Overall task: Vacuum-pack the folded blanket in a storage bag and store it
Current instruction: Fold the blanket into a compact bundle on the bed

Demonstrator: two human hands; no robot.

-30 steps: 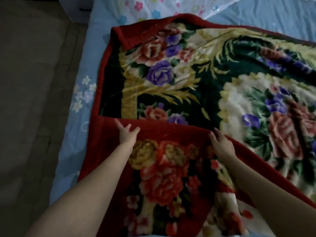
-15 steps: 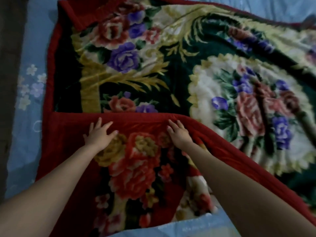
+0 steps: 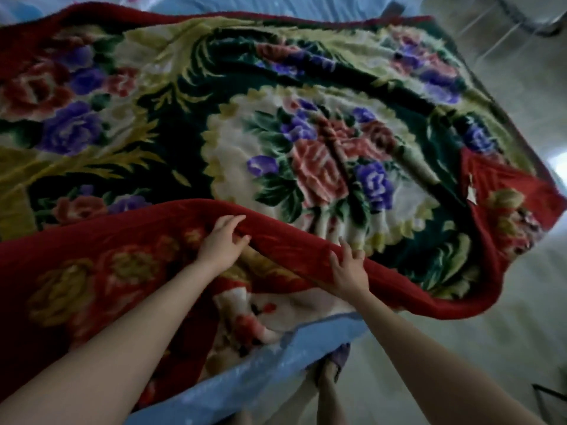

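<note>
A thick floral blanket (image 3: 306,142), dark green with a red border, lies spread over the bed. Its near side is folded back, showing a red underside (image 3: 101,271) with yellow and red flowers. My left hand (image 3: 222,242) sits on the red folded edge with fingers curled round it. My right hand (image 3: 348,271) rests further right on the same edge, fingers spread on the fabric. The edge rises in a hump between and around my hands. The blanket's far right corner (image 3: 503,210) is turned over and hangs past the bed. No storage bag is in view.
A light blue bed sheet (image 3: 276,366) shows at the near bed edge under the blanket. Pale floor (image 3: 515,302) lies to the right. My foot in a purple slipper (image 3: 337,360) stands beside the bed. A metal frame (image 3: 521,16) is at top right.
My view and both hands have shifted right along the folded red edge. The left hand now curls round the edge, which has lifted into a hump. The right end of the bed has come into sight.
</note>
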